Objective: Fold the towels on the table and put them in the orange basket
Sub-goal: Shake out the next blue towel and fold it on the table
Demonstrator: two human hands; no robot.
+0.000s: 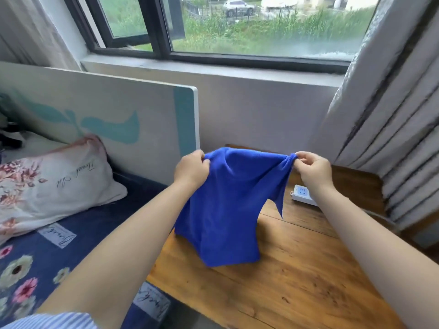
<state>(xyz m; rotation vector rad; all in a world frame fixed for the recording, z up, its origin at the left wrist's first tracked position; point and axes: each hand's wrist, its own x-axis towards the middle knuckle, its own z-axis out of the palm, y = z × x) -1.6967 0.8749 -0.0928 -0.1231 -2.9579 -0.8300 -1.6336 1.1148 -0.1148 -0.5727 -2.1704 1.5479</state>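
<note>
A blue towel [228, 205] hangs in the air above the wooden table [297, 276], its lower edge touching the tabletop. My left hand [191, 170] grips the towel's upper left corner. My right hand [313, 169] pinches the upper right corner between thumb and fingers. The top edge is stretched between both hands and sags a little in the middle. No orange basket is in view.
A white power strip [303, 194] lies on the table behind my right forearm. A bed with a floral pillow [54, 184] and a white headboard [118, 115] stands left of the table. Grey curtains [392, 138] hang at the right, below the window.
</note>
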